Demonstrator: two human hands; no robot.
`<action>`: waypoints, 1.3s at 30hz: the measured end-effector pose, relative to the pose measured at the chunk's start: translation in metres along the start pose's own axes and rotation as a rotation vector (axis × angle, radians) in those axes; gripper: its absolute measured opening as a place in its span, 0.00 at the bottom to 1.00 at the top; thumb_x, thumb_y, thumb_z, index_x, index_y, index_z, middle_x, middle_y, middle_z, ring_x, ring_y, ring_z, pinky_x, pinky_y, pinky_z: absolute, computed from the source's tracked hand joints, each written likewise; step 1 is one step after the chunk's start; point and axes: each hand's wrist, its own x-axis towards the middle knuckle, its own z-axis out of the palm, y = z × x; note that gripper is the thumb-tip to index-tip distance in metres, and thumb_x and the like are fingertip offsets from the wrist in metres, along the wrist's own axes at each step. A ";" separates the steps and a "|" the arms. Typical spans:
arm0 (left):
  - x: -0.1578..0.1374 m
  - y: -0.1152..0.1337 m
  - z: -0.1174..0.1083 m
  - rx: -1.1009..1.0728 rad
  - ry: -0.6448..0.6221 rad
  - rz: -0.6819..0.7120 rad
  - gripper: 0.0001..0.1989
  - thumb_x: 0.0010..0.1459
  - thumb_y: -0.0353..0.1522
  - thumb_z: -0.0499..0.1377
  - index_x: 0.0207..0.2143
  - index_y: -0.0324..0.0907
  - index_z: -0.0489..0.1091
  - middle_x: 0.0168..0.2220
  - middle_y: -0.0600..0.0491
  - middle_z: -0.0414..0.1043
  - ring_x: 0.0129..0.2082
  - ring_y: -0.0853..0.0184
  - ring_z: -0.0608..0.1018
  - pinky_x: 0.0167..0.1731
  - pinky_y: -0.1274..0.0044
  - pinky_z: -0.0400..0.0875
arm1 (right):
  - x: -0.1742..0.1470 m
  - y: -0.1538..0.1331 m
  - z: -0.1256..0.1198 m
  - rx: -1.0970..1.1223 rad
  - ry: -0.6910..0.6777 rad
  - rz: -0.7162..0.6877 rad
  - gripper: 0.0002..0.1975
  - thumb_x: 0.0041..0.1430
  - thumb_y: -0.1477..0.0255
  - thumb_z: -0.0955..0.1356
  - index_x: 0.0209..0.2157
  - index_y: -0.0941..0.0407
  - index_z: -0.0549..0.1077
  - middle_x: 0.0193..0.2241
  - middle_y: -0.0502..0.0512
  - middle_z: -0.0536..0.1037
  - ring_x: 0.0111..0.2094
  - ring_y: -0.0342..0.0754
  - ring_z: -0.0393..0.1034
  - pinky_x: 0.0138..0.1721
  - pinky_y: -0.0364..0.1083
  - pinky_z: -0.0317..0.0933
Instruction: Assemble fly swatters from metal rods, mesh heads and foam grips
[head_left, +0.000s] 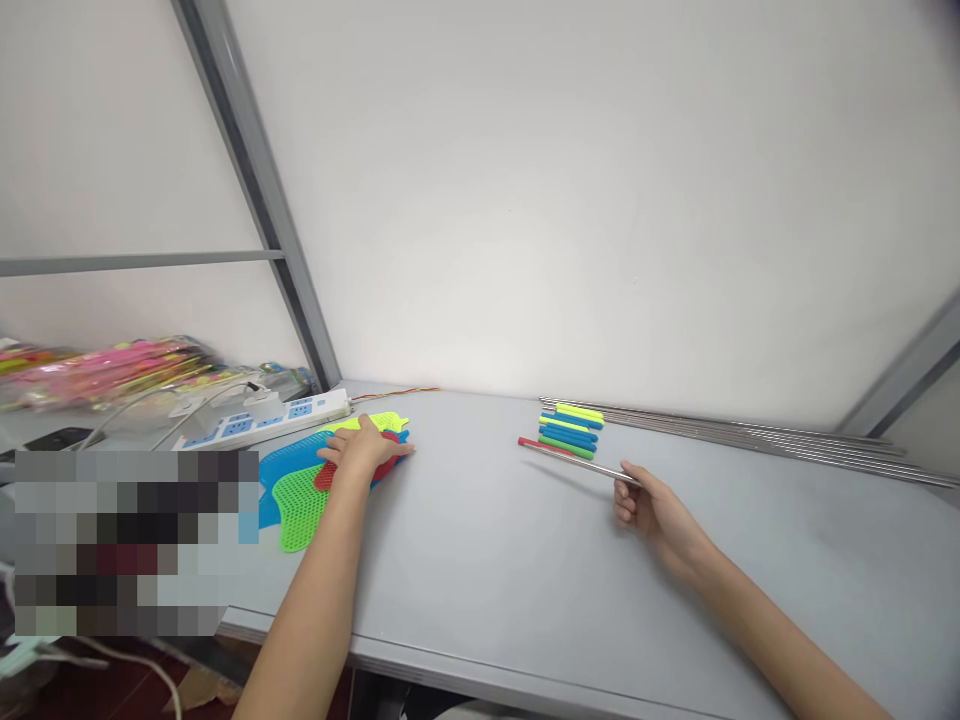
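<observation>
My right hand [649, 505] pinches a thin metal rod [592, 466] between thumb and fingers. At the rod's far end is a red plastic handle sleeve [536, 443], pointing left above the table. My left hand [364, 448] lies over a pile of perforated plastic fly swatter heads, thumb and fingers apart. Beneath it is a red swatter head [328, 477], partly covered by the hand. Around it are a green swatter head [300, 508], a blue swatter head [289, 462] and a yellow one [386, 420]. Whether the fingers grip any of them is not visible.
Several yellow, blue and green handle sleeves [570, 432] lie stacked near the wall. A bundle of metal rods [720, 432] runs along the back right. A white power strip [262, 425] and plastic-wrapped colourful goods [127, 370] lie left. A grey metal post [262, 190] rises behind.
</observation>
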 end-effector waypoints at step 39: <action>0.005 0.001 0.001 -0.381 0.379 0.295 0.28 0.36 0.36 0.58 0.43 0.39 0.59 0.47 0.44 0.51 0.48 0.57 0.57 0.43 0.71 0.55 | -0.001 -0.003 0.003 -0.016 -0.006 -0.018 0.15 0.46 0.60 0.61 0.17 0.57 0.60 0.16 0.48 0.55 0.18 0.40 0.51 0.22 0.42 0.51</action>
